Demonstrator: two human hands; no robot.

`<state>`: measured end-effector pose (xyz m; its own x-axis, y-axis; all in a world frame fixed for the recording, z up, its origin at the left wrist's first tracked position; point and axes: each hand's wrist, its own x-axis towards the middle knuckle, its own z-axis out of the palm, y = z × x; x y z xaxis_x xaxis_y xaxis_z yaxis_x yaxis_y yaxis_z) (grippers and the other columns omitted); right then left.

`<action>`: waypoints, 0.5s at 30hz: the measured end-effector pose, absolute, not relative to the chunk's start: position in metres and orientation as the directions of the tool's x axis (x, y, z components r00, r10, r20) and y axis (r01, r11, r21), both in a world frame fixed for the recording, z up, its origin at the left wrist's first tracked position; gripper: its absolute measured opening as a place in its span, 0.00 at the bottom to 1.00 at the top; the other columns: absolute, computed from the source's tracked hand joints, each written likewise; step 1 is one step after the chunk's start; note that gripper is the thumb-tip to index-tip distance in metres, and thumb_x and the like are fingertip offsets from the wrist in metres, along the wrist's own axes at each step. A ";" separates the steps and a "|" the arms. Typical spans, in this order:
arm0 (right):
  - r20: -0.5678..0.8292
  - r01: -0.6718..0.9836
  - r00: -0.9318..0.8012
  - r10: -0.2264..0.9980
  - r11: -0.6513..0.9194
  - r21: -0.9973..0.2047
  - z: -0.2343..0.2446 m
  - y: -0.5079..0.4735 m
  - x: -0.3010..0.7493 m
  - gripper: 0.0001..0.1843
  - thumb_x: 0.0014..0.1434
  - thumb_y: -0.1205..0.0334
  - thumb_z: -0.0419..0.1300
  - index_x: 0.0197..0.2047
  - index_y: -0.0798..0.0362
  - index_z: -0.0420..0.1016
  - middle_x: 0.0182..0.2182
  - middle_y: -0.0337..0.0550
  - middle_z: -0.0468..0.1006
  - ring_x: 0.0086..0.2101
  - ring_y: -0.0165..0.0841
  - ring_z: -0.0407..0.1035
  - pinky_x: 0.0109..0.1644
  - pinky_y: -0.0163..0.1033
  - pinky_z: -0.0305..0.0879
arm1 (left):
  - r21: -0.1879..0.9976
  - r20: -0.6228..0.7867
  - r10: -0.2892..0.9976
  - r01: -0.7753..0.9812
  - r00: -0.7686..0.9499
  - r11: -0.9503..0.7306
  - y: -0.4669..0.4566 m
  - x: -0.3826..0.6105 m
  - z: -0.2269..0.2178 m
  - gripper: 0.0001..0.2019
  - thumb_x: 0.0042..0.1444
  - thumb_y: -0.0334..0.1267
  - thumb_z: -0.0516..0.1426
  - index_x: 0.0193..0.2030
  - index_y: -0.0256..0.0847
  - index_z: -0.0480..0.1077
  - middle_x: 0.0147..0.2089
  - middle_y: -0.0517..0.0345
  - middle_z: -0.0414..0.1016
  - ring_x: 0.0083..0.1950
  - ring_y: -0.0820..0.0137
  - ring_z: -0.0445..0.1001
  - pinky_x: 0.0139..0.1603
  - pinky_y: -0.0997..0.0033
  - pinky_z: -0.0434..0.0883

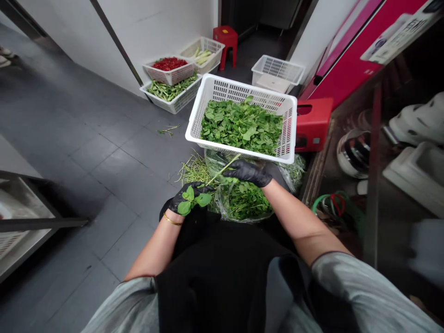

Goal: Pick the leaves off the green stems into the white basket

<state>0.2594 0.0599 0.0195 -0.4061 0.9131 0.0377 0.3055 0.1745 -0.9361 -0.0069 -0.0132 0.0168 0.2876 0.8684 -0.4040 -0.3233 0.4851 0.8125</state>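
Note:
Both my hands wear black gloves. My left hand (189,196) is closed on a small bunch of green leaves (194,199) over my lap. My right hand (248,172) pinches a thin bare stem (225,167) that points up and to the right. Just beyond my hands lies a clear plastic bag of leafy stalks (244,201). Above it stands a white slotted basket (197,118) holding a heap of picked green leaves (241,127).
A pile of stripped stems (194,171) lies on the grey tiled floor (104,152). Far left stand white baskets of red chillies (169,64), green beans (169,90) and pale stalks (203,55). Two red stools (227,39) (312,122), an empty basket (277,71) and a shelf (398,152) are at right.

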 end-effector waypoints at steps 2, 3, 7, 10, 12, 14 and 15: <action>0.048 0.179 -0.150 0.988 0.075 -0.981 0.019 0.059 0.276 0.23 0.53 0.39 0.67 0.35 0.52 0.82 0.32 0.40 0.82 0.36 0.35 0.75 0.48 0.43 0.72 | 0.821 -0.413 0.877 -0.316 0.245 0.476 -0.013 -0.012 0.015 0.18 0.36 0.35 0.74 0.36 0.36 0.80 0.39 0.44 0.84 0.38 0.56 0.81 0.39 0.61 0.76; 0.037 0.107 -0.034 0.999 0.040 -0.993 0.018 0.057 0.279 0.23 0.52 0.38 0.66 0.33 0.52 0.81 0.32 0.40 0.82 0.36 0.35 0.74 0.49 0.44 0.72 | 0.830 -0.416 0.883 -0.308 0.217 0.466 -0.011 -0.012 0.013 0.18 0.35 0.35 0.74 0.35 0.37 0.79 0.38 0.46 0.84 0.38 0.57 0.81 0.38 0.62 0.75; -0.085 -0.023 -0.102 0.991 -0.087 -0.996 0.007 0.031 0.252 0.23 0.44 0.40 0.72 0.28 0.52 0.79 0.30 0.40 0.81 0.38 0.37 0.74 0.52 0.46 0.70 | 0.911 -0.322 0.943 -0.298 -0.078 0.286 -0.003 0.008 0.000 0.16 0.35 0.35 0.74 0.32 0.39 0.78 0.32 0.55 0.81 0.34 0.65 0.77 0.38 0.67 0.73; -0.151 -0.060 -0.199 0.968 -0.165 -0.984 0.000 0.019 0.213 0.23 0.48 0.39 0.70 0.32 0.54 0.81 0.31 0.41 0.81 0.38 0.37 0.74 0.51 0.46 0.70 | 0.986 -0.151 0.967 -0.100 -0.206 0.133 -0.005 0.026 -0.009 0.13 0.39 0.32 0.72 0.34 0.42 0.80 0.35 0.57 0.81 0.41 0.63 0.78 0.46 0.66 0.74; -0.155 -0.040 -0.200 0.967 -0.166 -0.985 0.000 0.025 0.201 0.25 0.49 0.39 0.70 0.34 0.55 0.82 0.31 0.42 0.81 0.38 0.38 0.74 0.51 0.47 0.69 | 0.996 -0.093 0.986 -0.013 -0.142 0.092 -0.010 0.031 -0.009 0.15 0.39 0.30 0.71 0.37 0.43 0.81 0.39 0.55 0.82 0.46 0.61 0.78 0.51 0.65 0.73; -0.151 0.006 -0.204 0.967 -0.153 -0.988 0.002 0.039 0.206 0.25 0.45 0.41 0.72 0.35 0.55 0.82 0.30 0.42 0.81 0.38 0.39 0.74 0.52 0.48 0.70 | 0.994 -0.110 0.990 -0.025 -0.085 0.109 -0.014 0.030 -0.006 0.20 0.38 0.28 0.71 0.42 0.43 0.81 0.43 0.54 0.82 0.48 0.60 0.77 0.50 0.66 0.74; -0.141 0.011 -0.185 0.972 -0.142 -0.990 0.003 0.046 0.213 0.25 0.44 0.41 0.73 0.36 0.55 0.83 0.30 0.42 0.81 0.38 0.40 0.74 0.52 0.49 0.70 | 0.991 -0.127 0.988 -0.047 -0.083 0.123 -0.015 0.028 -0.004 0.22 0.38 0.27 0.71 0.44 0.42 0.81 0.44 0.54 0.82 0.48 0.60 0.77 0.48 0.67 0.74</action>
